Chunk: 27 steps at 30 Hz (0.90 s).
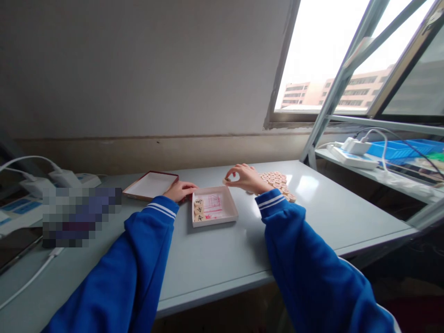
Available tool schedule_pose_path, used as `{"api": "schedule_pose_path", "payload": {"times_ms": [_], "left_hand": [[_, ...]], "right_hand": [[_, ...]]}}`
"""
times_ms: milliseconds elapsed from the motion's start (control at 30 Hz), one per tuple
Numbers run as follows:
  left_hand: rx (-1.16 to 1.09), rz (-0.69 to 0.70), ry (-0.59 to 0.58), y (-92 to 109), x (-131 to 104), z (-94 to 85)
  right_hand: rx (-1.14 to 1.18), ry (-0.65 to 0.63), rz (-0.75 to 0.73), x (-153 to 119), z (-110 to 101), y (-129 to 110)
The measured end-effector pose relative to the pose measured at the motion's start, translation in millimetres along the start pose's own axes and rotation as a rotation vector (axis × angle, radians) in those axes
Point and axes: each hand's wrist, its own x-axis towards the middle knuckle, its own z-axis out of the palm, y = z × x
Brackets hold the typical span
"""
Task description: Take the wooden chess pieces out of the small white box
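A shallow open cardboard box (222,221) sits on the desk, pink and red print on its floor. Three round wooden Chinese chess pieces (198,210) with black characters line its left side. My left hand (179,190) is at the box's far left corner, fingers closed together against the rim; its thumb side is partly hidden. Above the far right corner, my right hand (245,178) pinches one chess piece (227,181) between thumb and fingertips. Many more wooden pieces (277,178) lie in a flat cluster beyond my right wrist, partly covered by it.
A white lid with a dark red rim (152,184) lies left of the box, behind my left hand. Power strips with white plugs and cables (38,185) occupy the left side. At right, a metal shelf (381,178) holds another power strip and a blue basket (398,149).
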Motion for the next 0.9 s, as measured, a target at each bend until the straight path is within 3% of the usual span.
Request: {"api": "schedule_pose_path", "payload": {"times_ms": [100, 200, 367, 467, 567, 700, 800, 900], "left_hand": [[0.027, 0.001, 0.025, -3, 1, 0.1], [0.037, 0.001, 0.047, -3, 0, 0.6], [0.053, -0.004, 0.068, 0, -2, 0.8], [0.055, 0.000, 0.069, 1, -3, 0.5], [0.067, 0.010, 0.063, 1, -2, 0.3], [0.071, 0.007, 0.054, 2, -3, 0.4], [0.063, 0.008, 0.038, 4, -4, 0.6], [0.056, 0.014, 0.038, 4, -4, 0.9]], "right_hand": [[-0.092, -0.108, 0.142, -9, -9, 26], [-0.121, -0.185, 0.234, -15, -12, 37], [-0.093, -0.188, 0.085, -16, -10, 31], [-0.181, -0.135, 0.128, -16, -10, 31], [-0.087, -0.133, 0.125, -13, -7, 30], [0.217, -0.135, -0.164, -6, 6, 2], [0.212, -0.203, -0.357, -7, 20, -32], [0.131, -0.224, -0.405, -11, 32, -55]]}}
